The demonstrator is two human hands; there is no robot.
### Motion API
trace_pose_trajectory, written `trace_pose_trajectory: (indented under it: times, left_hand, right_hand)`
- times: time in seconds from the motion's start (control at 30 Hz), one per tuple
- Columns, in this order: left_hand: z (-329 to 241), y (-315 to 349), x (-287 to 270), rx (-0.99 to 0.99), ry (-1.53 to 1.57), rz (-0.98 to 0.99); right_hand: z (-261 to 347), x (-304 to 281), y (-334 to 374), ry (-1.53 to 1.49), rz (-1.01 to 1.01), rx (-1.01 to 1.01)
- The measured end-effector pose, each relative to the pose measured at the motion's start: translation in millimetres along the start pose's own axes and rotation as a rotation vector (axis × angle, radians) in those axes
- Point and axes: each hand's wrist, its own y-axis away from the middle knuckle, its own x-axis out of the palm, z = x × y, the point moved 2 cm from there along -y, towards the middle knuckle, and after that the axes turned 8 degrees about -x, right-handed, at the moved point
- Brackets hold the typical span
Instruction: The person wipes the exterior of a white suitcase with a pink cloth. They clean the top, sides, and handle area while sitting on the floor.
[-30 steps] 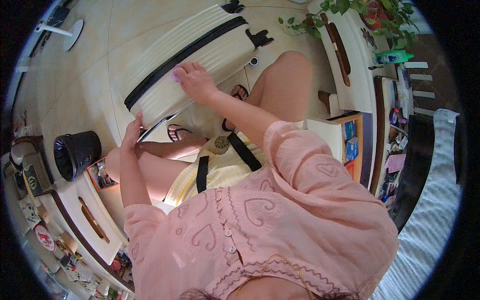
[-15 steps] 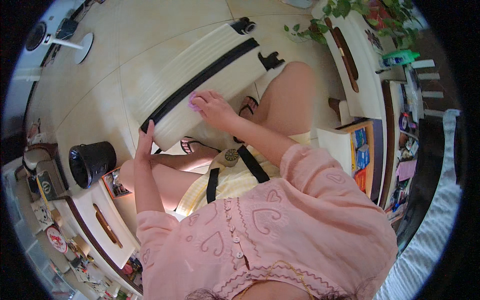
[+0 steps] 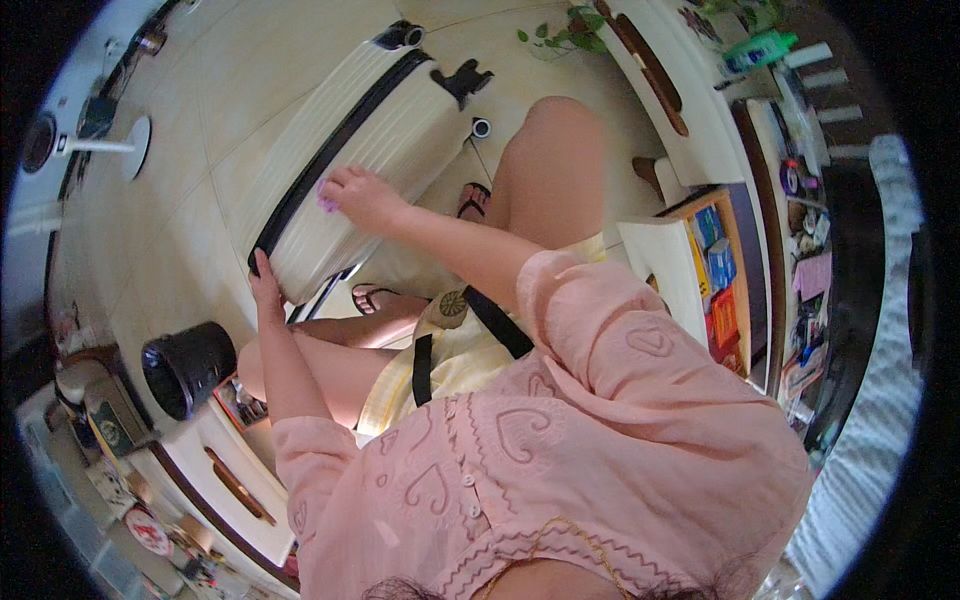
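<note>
A ribbed white suitcase [image 3: 405,135] stands tilted on the floor ahead of me, with a black band [image 3: 340,142] running along its side. Black wheels [image 3: 465,82] stick out at its far right end. My left hand [image 3: 266,285] grips the near left corner, thumb over the end of the band. On the white shell just right of the band, my right hand [image 3: 365,203] presses a small purple cloth or sponge [image 3: 327,196], bunched under closed fingers. The hand covers most of it, so its exact kind is unclear.
A black bin [image 3: 188,365] stands left of my knee. Open drawers with boxes and packets [image 3: 715,255] lie to the right, below a green bottle [image 3: 760,50]. A white cabinet door [image 3: 235,500] is at lower left. A white fan [image 3: 130,148] stands far left.
The suitcase has rolled over a little, so more of its ribbed face and another wheel show. My right hand with the purple piece stays near the band. The whole view has shifted.
</note>
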Motion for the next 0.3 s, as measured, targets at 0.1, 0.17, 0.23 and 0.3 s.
trace_pose_trajectory:
  times: [0.1, 0.17, 0.23, 0.3]
  left_hand:
    - [-12, 15, -4, -0.125, -0.088, -0.049]
    - [-11, 4, -11, -0.158, -0.112, -0.082]
    - [-13, -7, -16, -0.187, -0.134, -0.023]
    - [-21, -14, -16, -0.196, -0.162, 0.003]
  right_hand:
    - [10, 6, 0, 0.043, -0.017, 0.010]
    - [16, 12, -5, 0.047, -0.012, 0.033]
    - [14, 17, -10, 0.031, 0.006, 0.059]
    - [14, 15, -11, -0.015, 0.041, 0.086]
